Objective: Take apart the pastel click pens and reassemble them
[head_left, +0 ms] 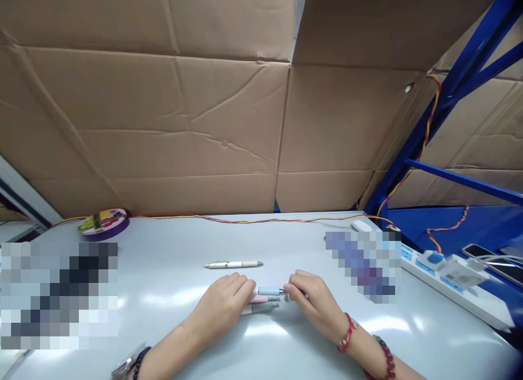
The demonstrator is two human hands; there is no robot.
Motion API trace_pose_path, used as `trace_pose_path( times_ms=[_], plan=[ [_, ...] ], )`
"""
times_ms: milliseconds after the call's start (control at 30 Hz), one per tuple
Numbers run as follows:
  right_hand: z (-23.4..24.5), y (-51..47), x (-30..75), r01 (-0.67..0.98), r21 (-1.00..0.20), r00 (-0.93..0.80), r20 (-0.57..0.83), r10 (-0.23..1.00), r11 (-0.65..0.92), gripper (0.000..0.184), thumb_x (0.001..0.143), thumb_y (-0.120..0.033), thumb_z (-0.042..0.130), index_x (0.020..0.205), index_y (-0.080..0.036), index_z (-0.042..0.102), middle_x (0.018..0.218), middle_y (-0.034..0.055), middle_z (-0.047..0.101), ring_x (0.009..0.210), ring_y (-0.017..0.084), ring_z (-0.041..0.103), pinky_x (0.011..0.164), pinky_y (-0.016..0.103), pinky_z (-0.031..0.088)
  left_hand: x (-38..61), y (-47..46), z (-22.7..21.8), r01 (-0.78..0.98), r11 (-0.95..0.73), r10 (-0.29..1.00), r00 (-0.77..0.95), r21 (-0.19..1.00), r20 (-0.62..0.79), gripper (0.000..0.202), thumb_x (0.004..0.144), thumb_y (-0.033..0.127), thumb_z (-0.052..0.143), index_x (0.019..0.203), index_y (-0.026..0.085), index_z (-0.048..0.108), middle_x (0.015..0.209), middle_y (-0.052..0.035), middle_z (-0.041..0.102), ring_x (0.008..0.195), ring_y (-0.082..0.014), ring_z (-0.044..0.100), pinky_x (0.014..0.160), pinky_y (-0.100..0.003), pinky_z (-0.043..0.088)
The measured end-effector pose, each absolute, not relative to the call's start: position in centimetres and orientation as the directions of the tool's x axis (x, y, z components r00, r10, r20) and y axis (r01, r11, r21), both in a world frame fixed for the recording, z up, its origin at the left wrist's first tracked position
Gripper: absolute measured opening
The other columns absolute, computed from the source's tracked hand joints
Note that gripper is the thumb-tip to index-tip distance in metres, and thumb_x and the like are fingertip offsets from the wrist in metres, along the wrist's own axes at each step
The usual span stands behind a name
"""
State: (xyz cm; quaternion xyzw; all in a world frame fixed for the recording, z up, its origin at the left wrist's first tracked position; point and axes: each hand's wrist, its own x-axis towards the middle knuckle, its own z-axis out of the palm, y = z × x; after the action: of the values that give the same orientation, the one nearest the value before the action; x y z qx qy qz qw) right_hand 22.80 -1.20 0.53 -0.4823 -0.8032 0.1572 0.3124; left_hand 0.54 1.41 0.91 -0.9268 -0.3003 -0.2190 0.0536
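Note:
My left hand (226, 302) lies curled over the ends of three pens (265, 300) bunched together on the pale grey table (171, 282): one light blue, one pink, one greenish. My right hand (311, 301) pinches the tip of the light blue pen from the right side. A separate cream-coloured pen (233, 264) lies flat on the table a little beyond both hands, untouched.
A purple round tin (104, 223) sits at the back left. A red and yellow wire (261, 221) runs along the table's far edge. A white power strip (453, 284) with plugs lies at the right. Cardboard sheets (204, 107) wall the back; blue shelving (457, 85) rises at right.

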Motion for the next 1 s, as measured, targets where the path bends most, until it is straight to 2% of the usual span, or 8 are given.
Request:
trace_pose_path(
  times_ms=[167, 300, 433, 567, 633, 800, 933, 1000],
  plan=[
    [0.7, -1.0, 22.7, 0.642, -0.597, -0.362, 0.316, 0.877, 0.481, 0.044, 0.097, -0.037, 0.031, 0.064, -0.019, 0.054, 0.060, -0.0004, 0.055, 0.059, 0.013, 0.051, 0.057, 0.023, 0.039, 0.5, 1.1, 1.3, 0.602, -0.797, 0.559, 0.704, 0.050, 0.438, 0.046, 0.100, 0.027, 0.011, 0.080, 0.018, 0.051, 0.063, -0.0005, 0.052, 0.053, -0.0151, 0.048, 0.046, -0.025, 0.033],
    [0.9, -1.2, 22.7, 0.622, -0.623, -0.338, 0.333, 0.880, 0.474, 0.025, 0.093, -0.035, 0.044, 0.082, -0.019, 0.059, 0.071, 0.0010, 0.058, 0.066, 0.014, 0.054, 0.063, 0.024, 0.043, 0.4, 0.9, 1.2, 0.642, -0.765, 0.595, 0.677, 0.046, 0.433, 0.041, 0.100, 0.036, 0.014, 0.099, 0.019, 0.051, 0.082, -0.0028, 0.057, 0.048, -0.0117, 0.051, 0.040, -0.022, 0.031],
    [1.0, -1.3, 22.7, 0.562, -0.661, -0.346, 0.357, 0.868, 0.496, 0.022, 0.089, -0.035, 0.052, 0.103, -0.020, 0.058, 0.083, 0.0030, 0.062, 0.075, 0.016, 0.056, 0.069, 0.027, 0.045, 0.5, 1.0, 0.8, 0.636, -0.772, 0.545, 0.674, -0.016, 0.498, 0.041, 0.100, 0.034, 0.016, 0.087, 0.020, 0.053, 0.078, -0.0019, 0.057, 0.044, -0.0102, 0.047, 0.038, -0.022, 0.025],
    [0.6, -1.3, 22.2, 0.552, -0.681, -0.336, 0.347, 0.876, 0.482, 0.022, 0.093, -0.030, 0.045, 0.084, -0.021, 0.064, 0.071, 0.0006, 0.063, 0.067, 0.014, 0.057, 0.063, 0.025, 0.044, 0.7, 1.0, 0.4, 0.606, -0.795, 0.519, 0.678, 0.003, 0.520, 0.034, 0.100, 0.027, 0.022, 0.088, 0.019, 0.053, 0.079, -0.0034, 0.058, 0.065, -0.0166, 0.055, 0.053, -0.025, 0.039],
    [0.4, -1.4, 22.0, 0.556, -0.683, -0.315, 0.354, 0.881, 0.474, 0.023, 0.093, -0.028, 0.046, 0.080, -0.020, 0.064, 0.069, 0.0005, 0.064, 0.066, 0.014, 0.058, 0.063, 0.025, 0.045, 0.8, 0.9, 0.2, 0.603, -0.797, 0.528, 0.677, 0.024, 0.513, 0.031, 0.099, 0.023, 0.024, 0.089, 0.018, 0.053, 0.080, -0.0040, 0.058, 0.068, -0.0176, 0.055, 0.057, -0.026, 0.041],
    [0.5, -1.8, 21.9, 0.511, -0.685, -0.250, 0.459, 0.852, 0.519, 0.006, 0.087, -0.024, 0.057, 0.088, -0.020, 0.061, 0.078, 0.0015, 0.064, 0.072, 0.015, 0.059, 0.067, 0.026, 0.048, 0.7, 0.4, 0.2, 0.603, -0.792, 0.585, 0.699, 0.101, 0.412, 0.027, 0.093, 0.013, 0.024, 0.100, 0.019, 0.049, 0.075, -0.0023, 0.054, 0.063, -0.0173, 0.052, 0.048, -0.024, 0.035],
    [0.4, -1.9, 21.9, 0.457, -0.669, -0.260, 0.529, 0.807, 0.586, 0.006, 0.085, -0.021, 0.058, 0.092, -0.022, 0.059, 0.079, 0.0015, 0.063, 0.074, 0.015, 0.060, 0.068, 0.027, 0.050, 0.3, 0.4, 0.6, 0.559, -0.826, 0.543, 0.755, 0.071, 0.368, 0.039, 0.083, 0.006, 0.028, 0.114, 0.024, 0.044, 0.071, 0.0004, 0.052, 0.051, -0.0148, 0.046, 0.044, -0.024, 0.030],
    [0.3, -2.0, 21.8, 0.438, -0.670, -0.266, 0.540, 0.799, 0.599, 0.007, 0.086, -0.020, 0.057, 0.092, -0.022, 0.058, 0.080, 0.0013, 0.064, 0.075, 0.016, 0.061, 0.069, 0.027, 0.051, 0.1, 0.5, 0.8, 0.524, -0.851, 0.499, 0.786, 0.037, 0.366, 0.038, 0.084, 0.009, 0.030, 0.115, 0.026, 0.044, 0.070, 0.0017, 0.051, 0.047, -0.0138, 0.044, 0.044, -0.023, 0.030]
  ],
)
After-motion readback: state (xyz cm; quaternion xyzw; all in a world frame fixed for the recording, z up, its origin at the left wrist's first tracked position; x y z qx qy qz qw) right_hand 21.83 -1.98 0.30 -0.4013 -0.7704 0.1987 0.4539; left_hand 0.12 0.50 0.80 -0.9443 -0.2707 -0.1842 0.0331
